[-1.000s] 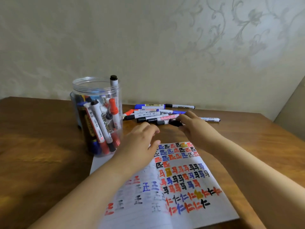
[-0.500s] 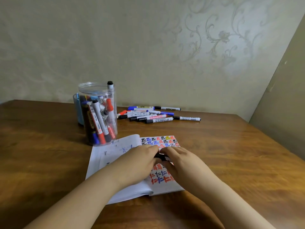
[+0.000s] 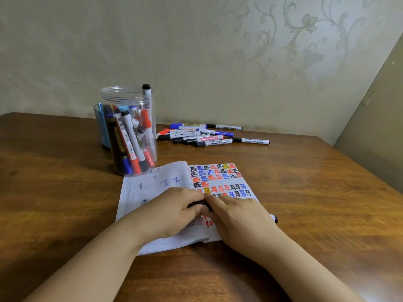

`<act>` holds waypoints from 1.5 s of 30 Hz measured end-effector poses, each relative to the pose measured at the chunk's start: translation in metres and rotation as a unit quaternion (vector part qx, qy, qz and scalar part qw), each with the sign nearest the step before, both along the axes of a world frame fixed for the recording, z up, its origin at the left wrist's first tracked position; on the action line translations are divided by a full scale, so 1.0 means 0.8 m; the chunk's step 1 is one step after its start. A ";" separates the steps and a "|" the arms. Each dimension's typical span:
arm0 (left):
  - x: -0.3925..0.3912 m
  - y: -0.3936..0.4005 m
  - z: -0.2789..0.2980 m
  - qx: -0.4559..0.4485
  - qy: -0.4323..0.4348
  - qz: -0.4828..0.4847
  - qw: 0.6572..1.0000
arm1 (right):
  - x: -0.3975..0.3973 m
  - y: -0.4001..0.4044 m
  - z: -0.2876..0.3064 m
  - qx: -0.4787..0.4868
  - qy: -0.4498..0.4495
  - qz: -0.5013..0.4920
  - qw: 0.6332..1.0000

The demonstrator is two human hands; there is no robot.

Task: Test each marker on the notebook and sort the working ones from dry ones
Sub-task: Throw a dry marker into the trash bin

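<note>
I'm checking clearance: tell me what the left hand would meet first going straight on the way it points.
Probably the right hand: the left hand points rightward, both on one black marker.

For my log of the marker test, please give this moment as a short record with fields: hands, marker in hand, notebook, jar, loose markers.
left hand: left hand grips the black cap end of the marker
right hand: right hand grips the marker body
marker in hand: black marker, held over the notebook; whether the cap is off cannot be told
notebook: notebook open on the table, right page full of coloured marks
jar: clear jar with markers standing inside
loose markers: loose markers lying beyond the notebook
</note>
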State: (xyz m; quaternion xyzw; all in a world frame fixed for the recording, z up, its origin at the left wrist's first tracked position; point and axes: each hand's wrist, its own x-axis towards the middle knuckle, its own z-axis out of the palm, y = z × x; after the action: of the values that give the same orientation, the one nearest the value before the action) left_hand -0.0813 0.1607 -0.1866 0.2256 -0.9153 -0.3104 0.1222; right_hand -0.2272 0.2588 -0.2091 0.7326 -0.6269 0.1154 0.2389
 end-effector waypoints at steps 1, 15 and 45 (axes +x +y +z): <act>0.000 0.000 0.000 0.004 0.000 -0.001 1.000 | 0.000 0.000 0.000 0.000 0.002 -0.002 1.000; -0.002 0.001 -0.005 -0.015 0.003 0.016 1.000 | 0.006 -0.005 -0.006 -0.021 0.027 0.006 0.999; -0.007 0.020 -0.010 -0.084 0.143 0.071 0.984 | -0.057 0.056 0.050 0.107 -0.834 -0.024 0.540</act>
State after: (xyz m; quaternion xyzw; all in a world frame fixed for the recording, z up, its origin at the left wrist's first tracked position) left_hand -0.0873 0.1765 -0.1949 0.2323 -0.8929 -0.2516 0.2925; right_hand -0.2726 0.3034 -0.1691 0.3099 -0.5677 0.6006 -0.4700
